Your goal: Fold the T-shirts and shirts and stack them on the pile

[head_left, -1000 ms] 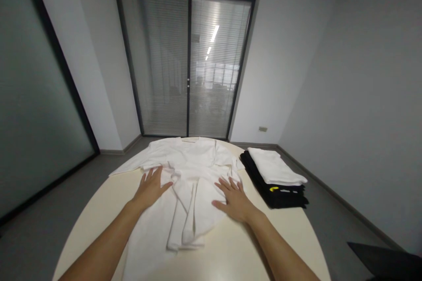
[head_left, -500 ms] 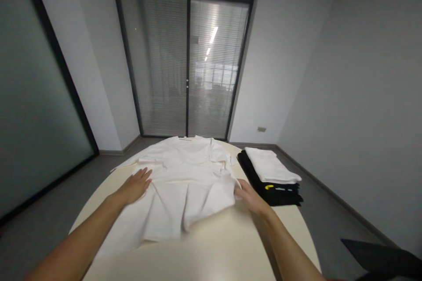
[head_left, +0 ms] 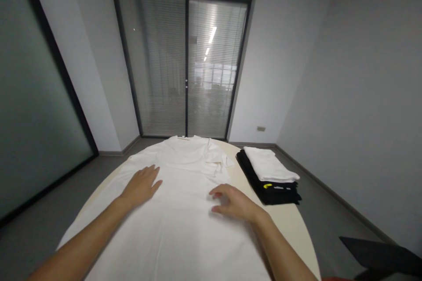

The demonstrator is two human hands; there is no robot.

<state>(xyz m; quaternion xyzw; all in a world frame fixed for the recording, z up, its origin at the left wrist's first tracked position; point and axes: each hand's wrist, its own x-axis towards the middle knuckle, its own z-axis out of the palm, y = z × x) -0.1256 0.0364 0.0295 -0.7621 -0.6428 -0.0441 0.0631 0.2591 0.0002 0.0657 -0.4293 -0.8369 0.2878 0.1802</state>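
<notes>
A white T-shirt (head_left: 184, 228) lies spread over the table, its collar at the far edge and its body reaching toward me past the bottom of the view. My left hand (head_left: 141, 186) rests flat on the left part of the shirt, fingers stretched out. Over the right part, my right hand (head_left: 232, 202) is held with thumb and fingers apart and nothing between them. Whether its fingertips touch the cloth, I cannot tell. The right sleeve (head_left: 218, 157) shows some creases.
To the right, a stack of folded black garments (head_left: 280, 195) bears a folded white garment (head_left: 270, 164) on top. The pale round table (head_left: 293, 228) has its curved edge on both sides. A dark flat object (head_left: 379, 254) juts in at lower right. Glass panels with blinds stand beyond.
The shirt's near part, bunched before, now lies flat and extends toward me. My right hand has let go of its right edge and moved left. My left hand has shifted slightly right.
</notes>
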